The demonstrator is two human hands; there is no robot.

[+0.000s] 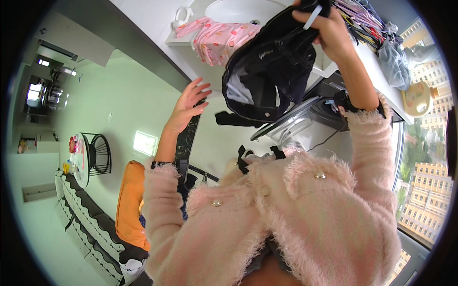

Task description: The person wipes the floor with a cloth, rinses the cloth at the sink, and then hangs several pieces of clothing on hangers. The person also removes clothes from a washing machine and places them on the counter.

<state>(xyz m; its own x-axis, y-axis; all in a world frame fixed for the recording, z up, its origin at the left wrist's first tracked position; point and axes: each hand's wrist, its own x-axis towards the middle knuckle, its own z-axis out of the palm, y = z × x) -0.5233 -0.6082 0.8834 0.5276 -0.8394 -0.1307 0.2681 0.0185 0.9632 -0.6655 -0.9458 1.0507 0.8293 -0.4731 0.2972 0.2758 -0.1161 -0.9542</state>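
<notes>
My right hand (332, 35) grips the gathered upper end of a black garment (268, 68), with a narrow white strip (313, 17) beside the fingers. The garment hangs down with its opening towards me. A pale lining, a metal button and a zip show on it. To the left of it, my left hand (189, 102) is raised with fingers spread, touching nothing. Behind the black cloth, a pink printed garment (225, 39) drapes over the front edge of a white washbasin (243, 12). Below and to the right, a front-loading washing machine (323, 111) has its round glass door (291, 125) swung open.
A bundle of clothes hangers (361, 21) lies on the white counter at upper right, near grey cloth (393, 64) and a cream detergent bottle (418, 98) by the window. A dark door frame (143, 39) stands at left. Beyond are an orange seat (130, 203) and a sofa (89, 228).
</notes>
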